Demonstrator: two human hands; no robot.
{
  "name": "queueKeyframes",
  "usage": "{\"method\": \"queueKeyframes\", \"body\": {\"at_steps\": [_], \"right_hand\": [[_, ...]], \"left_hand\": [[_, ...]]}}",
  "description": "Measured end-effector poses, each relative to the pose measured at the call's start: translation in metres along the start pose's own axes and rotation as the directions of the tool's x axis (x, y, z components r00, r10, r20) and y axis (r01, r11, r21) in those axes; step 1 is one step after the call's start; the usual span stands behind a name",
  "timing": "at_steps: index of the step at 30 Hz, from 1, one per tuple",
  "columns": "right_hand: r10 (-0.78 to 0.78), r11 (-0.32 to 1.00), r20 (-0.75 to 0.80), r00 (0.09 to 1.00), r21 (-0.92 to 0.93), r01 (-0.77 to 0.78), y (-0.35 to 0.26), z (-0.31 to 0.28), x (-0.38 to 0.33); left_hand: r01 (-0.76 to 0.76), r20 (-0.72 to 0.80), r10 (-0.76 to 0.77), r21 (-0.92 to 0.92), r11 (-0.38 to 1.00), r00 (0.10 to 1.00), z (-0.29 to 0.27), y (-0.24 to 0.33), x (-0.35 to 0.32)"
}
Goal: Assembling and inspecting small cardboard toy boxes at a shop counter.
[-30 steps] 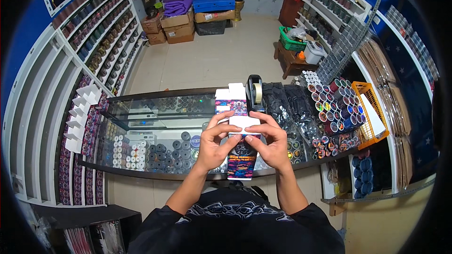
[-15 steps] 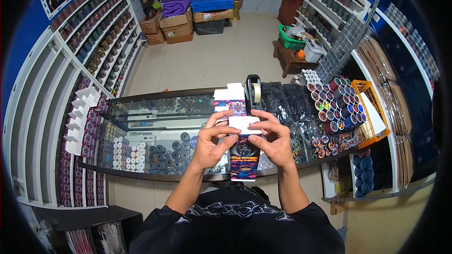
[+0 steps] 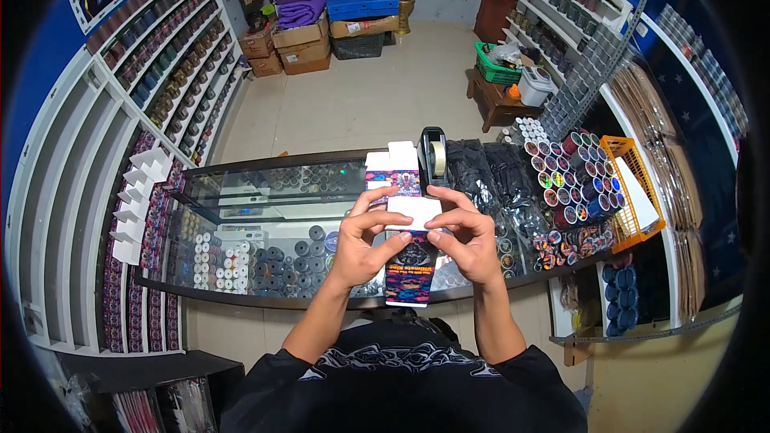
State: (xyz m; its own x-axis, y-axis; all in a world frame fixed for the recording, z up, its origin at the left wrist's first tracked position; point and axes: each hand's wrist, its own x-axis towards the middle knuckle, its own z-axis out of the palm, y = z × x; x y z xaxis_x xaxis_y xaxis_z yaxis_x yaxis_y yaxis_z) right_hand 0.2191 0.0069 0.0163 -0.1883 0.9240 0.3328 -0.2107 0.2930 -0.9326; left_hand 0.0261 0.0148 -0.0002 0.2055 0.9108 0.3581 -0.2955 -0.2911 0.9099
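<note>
A small printed carton (image 3: 411,261) is held upright over the near edge of the glass counter (image 3: 265,192), its white top flaps not yet closed. It is pinched by the left hand (image 3: 365,244) and right hand (image 3: 468,242), fingers curled on the flaps. A second open carton (image 3: 395,170) and a tape dispenser (image 3: 434,157) stand just behind; the folding is judged partly done, with sealing left.

It was a retail shop: a glass display counter (image 3: 265,192) stocked with small round items, wall shelves (image 3: 160,56) packed with rows of goods, racks of colourful cans (image 3: 573,176), a tape dispenser (image 3: 433,156), and cardboard stock boxes (image 3: 301,44) on the floor.
</note>
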Motion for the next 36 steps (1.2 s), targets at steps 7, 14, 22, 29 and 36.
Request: {"method": "queueKeyframes", "body": {"at_steps": [7,14,22,29,36], "right_hand": [[-0.089,0.974,-0.028,0.996,-0.212,0.081,0.011,0.007,0.001],[-0.092,0.98,-0.003,0.996,-0.176,0.09,0.012,0.004,0.002],[0.016,0.997,0.04,0.999,0.072,-0.019,0.002,-0.009,0.002],[-0.03,0.999,0.023,0.999,0.037,0.029,0.004,-0.007,-0.003],[-0.022,0.98,-0.025,0.999,0.199,0.027,0.003,-0.002,-0.005]], "left_hand": [[-0.043,-0.005,0.044,0.096,0.994,0.999,0.001,-0.006,-0.001],[-0.014,0.016,0.013,0.059,0.998,1.0,0.0,-0.002,-0.002],[-0.014,0.098,0.016,-0.025,1.0,0.995,-0.017,0.0,0.0],[0.021,0.047,-0.016,-0.097,0.995,0.999,-0.013,-0.004,-0.004],[0.013,0.041,-0.001,-0.303,0.953,0.999,-0.01,-0.009,-0.006]]}}
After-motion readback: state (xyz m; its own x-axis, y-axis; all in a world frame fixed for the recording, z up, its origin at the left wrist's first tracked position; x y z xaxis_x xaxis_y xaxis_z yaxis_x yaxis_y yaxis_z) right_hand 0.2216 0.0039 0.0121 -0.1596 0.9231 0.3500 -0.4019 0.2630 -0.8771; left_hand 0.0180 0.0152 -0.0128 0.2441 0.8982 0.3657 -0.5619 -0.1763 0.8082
